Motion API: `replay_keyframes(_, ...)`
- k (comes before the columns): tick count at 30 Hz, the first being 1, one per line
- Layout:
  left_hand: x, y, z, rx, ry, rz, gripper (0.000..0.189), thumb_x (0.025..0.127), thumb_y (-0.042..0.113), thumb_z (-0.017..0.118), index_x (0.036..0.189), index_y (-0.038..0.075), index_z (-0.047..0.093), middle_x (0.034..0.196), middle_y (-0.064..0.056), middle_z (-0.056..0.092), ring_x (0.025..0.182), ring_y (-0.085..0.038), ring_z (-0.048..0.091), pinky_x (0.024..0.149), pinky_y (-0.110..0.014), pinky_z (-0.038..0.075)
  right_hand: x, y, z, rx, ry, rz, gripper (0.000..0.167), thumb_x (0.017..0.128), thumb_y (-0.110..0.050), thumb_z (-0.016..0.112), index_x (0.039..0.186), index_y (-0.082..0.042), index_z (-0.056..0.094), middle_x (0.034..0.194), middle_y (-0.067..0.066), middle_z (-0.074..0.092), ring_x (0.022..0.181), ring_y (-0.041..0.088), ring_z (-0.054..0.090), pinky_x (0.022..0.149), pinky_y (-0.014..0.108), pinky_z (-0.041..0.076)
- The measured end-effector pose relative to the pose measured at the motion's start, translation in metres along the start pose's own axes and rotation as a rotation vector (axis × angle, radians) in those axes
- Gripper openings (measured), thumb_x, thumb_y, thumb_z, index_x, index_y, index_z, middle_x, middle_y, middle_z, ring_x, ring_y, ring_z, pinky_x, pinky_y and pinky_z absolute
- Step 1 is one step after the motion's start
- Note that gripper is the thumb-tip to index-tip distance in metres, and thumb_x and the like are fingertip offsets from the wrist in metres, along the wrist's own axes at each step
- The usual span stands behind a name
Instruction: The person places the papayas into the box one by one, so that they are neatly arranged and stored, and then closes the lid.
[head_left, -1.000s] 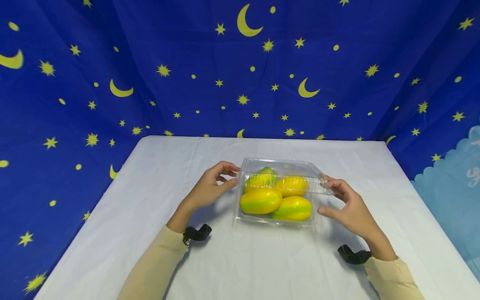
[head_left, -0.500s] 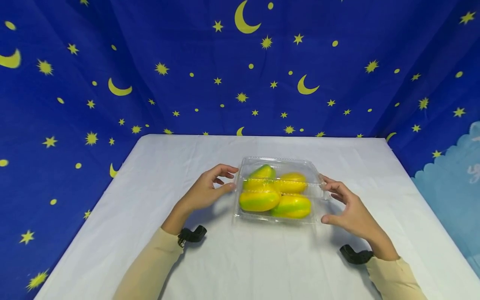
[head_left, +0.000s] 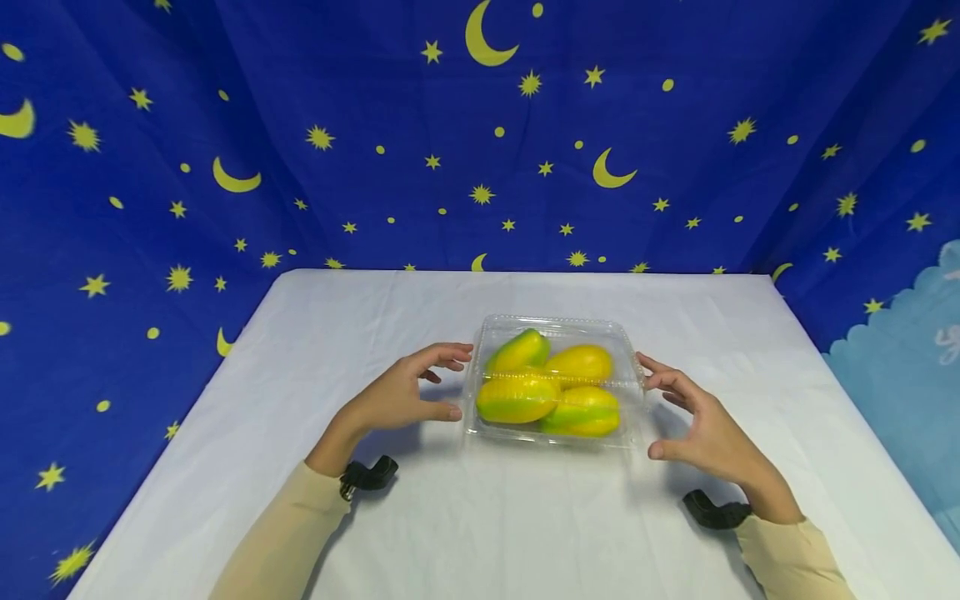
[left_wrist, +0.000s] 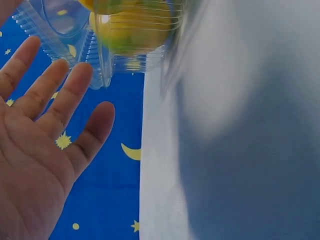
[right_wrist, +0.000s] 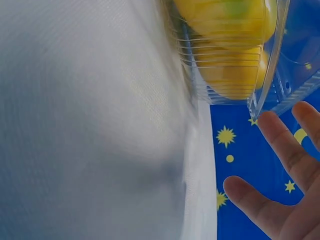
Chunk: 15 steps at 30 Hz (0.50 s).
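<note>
A clear plastic clamshell box (head_left: 551,438) sits on the table with several yellow-green oval fruits (head_left: 517,398) inside; their exact kind is unclear. Its hinged lid (head_left: 592,327) slants over them, partly raised, which the left wrist view shows as a gap between lid and ribbed base (left_wrist: 142,61). My left hand (head_left: 393,392) is beside the box's left side, fingers spread and apart from it in the head view. On the right, my right hand (head_left: 705,429) has its fingertips close to the lid's side edge; whether they touch it I cannot tell. Neither hand grips anything.
A white cloth covers the table (head_left: 480,525). Behind and at the sides hangs a blue curtain (head_left: 360,92) with yellow moons and stars. A light blue patterned piece (head_left: 900,375) is at the far right. Dark camera mounts (head_left: 367,475) are on both wrists.
The lid has tilted down and forward over the fruits. My left hand has drawn back to the left, its thumb lower and wider; my right hand has shifted slightly down and right.
</note>
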<state>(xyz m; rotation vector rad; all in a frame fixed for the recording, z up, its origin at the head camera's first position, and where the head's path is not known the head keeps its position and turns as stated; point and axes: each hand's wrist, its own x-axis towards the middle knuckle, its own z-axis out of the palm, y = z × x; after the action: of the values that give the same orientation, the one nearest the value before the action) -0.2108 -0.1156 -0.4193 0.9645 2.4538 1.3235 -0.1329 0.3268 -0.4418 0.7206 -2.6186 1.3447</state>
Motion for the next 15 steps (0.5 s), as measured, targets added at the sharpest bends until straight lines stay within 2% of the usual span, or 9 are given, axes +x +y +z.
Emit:
replay_keyframes(4,-0.0033,-0.0008,0.001,0.001,-0.015,0.003,0.074,0.076,0.025,0.089,0.139,0.037,0.052,0.153,0.018,0.044,0.131,-0.014,0.053,0.103,-0.047,0.046,-0.0011,-0.001,0.0008,-0.025,-0.002,0.012,0.073,0.061,-0.014,0.094,0.123,-0.014,0.054,0.162,-0.001,0.037,0.143,0.0,0.037,0.105,0.016,0.038)
replay_keyframes(7,-0.0053,-0.0015,0.002,0.001,-0.014,0.01,0.073,0.076,0.025,0.089,0.138,0.037,0.053,0.154,0.017,0.043,0.131,-0.014,0.053,0.103,-0.047,0.046,-0.0013,-0.0022,0.001,-0.033,-0.007,0.017,0.07,0.062,-0.014,0.093,0.12,-0.016,0.054,0.162,-0.002,0.037,0.142,-0.001,0.038,0.108,0.04,0.043)
replay_keyframes(9,-0.0064,-0.0026,0.0027,0.003,-0.014,0.012,0.073,0.076,0.025,0.089,0.137,0.037,0.053,0.154,0.017,0.043,0.131,-0.014,0.053,0.103,-0.047,0.046,-0.0013,-0.0026,0.0013,-0.03,-0.012,0.018,0.068,0.062,-0.013,0.093,0.118,-0.014,0.054,0.162,-0.002,0.037,0.142,-0.002,0.037,0.105,0.058,0.042)
replay_keyframes(11,-0.0077,-0.0025,0.0034,0.004,-0.018,0.018,0.072,0.076,0.024,0.089,0.138,0.034,0.053,0.155,0.016,0.042,0.131,-0.015,0.053,0.103,-0.048,0.046,-0.0015,-0.0031,0.0018,-0.022,-0.014,0.016,0.067,0.062,-0.012,0.093,0.117,-0.012,0.054,0.162,-0.002,0.037,0.142,-0.002,0.038,0.099,0.07,0.039)
replay_keyframes(15,-0.0096,-0.0014,0.0048,0.01,-0.022,0.031,0.072,0.076,0.025,0.089,0.139,0.03,0.054,0.156,0.013,0.041,0.131,-0.016,0.054,0.103,-0.049,0.047,-0.0031,-0.0027,0.0027,-0.013,-0.014,0.023,0.066,0.063,-0.011,0.092,0.116,-0.01,0.054,0.162,-0.001,0.037,0.141,0.003,0.041,0.098,0.073,0.038)
